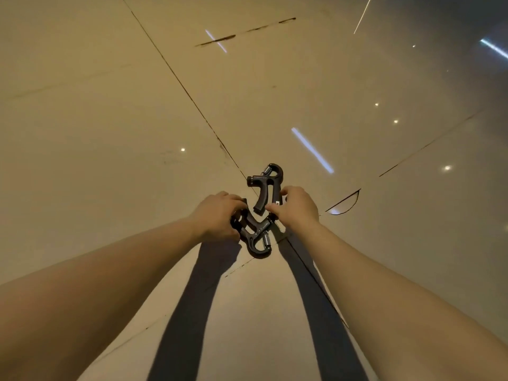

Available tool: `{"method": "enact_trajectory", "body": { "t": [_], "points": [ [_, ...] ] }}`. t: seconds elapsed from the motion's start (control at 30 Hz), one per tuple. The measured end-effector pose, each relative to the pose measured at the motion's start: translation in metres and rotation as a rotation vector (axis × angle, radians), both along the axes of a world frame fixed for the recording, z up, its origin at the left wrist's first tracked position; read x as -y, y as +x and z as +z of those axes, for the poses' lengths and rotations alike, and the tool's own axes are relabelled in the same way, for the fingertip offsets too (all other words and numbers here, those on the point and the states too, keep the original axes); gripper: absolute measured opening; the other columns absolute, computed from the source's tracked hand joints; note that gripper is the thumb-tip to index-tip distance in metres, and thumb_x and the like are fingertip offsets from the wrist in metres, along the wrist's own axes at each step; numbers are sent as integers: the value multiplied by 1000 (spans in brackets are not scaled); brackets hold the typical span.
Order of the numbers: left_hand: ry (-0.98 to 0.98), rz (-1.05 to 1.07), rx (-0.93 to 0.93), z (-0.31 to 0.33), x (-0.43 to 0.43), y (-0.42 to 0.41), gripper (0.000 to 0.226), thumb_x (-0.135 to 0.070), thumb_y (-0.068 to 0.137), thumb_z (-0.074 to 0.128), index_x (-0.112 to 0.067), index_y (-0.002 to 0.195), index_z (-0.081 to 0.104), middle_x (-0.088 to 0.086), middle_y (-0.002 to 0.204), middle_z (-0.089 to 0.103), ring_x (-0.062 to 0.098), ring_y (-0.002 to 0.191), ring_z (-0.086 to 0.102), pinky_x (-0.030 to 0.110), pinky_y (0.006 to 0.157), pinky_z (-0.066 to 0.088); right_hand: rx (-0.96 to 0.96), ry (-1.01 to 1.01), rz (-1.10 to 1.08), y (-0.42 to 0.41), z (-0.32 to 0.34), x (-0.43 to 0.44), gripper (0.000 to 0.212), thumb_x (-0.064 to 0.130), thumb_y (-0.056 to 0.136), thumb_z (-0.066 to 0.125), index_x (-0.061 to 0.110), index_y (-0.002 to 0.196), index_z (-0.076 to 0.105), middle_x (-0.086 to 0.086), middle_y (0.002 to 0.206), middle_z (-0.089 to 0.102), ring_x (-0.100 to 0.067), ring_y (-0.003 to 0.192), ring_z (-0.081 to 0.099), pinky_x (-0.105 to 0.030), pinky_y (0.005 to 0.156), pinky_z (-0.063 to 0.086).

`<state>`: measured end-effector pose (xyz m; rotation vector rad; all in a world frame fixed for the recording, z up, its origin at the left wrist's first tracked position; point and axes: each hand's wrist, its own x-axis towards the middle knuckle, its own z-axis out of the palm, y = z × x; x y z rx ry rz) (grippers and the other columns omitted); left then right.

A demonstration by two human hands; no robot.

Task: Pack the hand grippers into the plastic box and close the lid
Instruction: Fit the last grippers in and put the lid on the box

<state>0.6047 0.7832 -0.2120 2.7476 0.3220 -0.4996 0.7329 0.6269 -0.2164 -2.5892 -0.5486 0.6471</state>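
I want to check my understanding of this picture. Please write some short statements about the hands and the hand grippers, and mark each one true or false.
1. The left hand grips the nearer hand gripper. True.
2. The right hand is empty. False: it pinches the farther hand gripper.
3. Both hand grippers are black with a metal spring. True.
4. The plastic box stands open beside the hands. False: no box is in view, only the tiled floor.

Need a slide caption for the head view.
Left hand grips the near gripper, right hand the far gripper, tiled floor beneath.
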Motion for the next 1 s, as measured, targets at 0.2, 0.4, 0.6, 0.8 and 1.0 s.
{"method": "enact_trajectory", "body": {
  "t": [0.2, 0.4, 0.6, 0.8, 1.0],
  "points": [
    [110, -145, 65, -31, -9, 3, 77, -59, 74, 72, -33, 144, 51, -3, 152, 45, 24, 141, 36, 44, 118, 27, 88, -76, 11, 12, -34, -24, 70, 66, 74, 75, 18, 121, 54, -2, 117, 54, -26, 105, 58, -40, 80, 53],
    [152, -148, 80, -32, -19, -21, 71, -76, 63, 70, -30, 117, 60, -6, 122, 57, 19, 119, 47, 38, 107, 37, 118, -161, -3, 11, -42, -38, 75, 61, 75, 76, 14, 127, 50, -8, 127, 48, -29, 117, 50, -40, 80, 47],
    [159, -166, -17, -32, -35, -55, 73, -78, 62, 66, -33, 118, 56, -12, 106, 55, 13, 100, 45, 30, 89, 41, 126, -213, 5, 7, -39, -19, 52, 33, 81, 72, 19, 128, 52, -9, 126, 47, -31, 117, 46, -40, 81, 46],
    [16, 2, 12, -23, -21, -89, 55, -67, 61, 58, -26, 98, 58, -11, 86, 52, 14, 83, 46, 31, 70, 45, 119, -160, -34, -24, -37, 14, 42, 29, 81, 72, 17, 119, 58, -6, 118, 51, -28, 106, 52, -35, 73, 44],
    [-150, 196, 123, 9, 3, -119, 44, -46, 71, 75, -22, 101, 53, -6, 91, 56, 17, 90, 47, 36, 74, 47, 120, 12, -40, -70, -17, 57, 28, 22, 79, 70, 20, 105, 60, -1, 105, 49, -23, 73, 54, -30, 64, 42]
  ]
}}
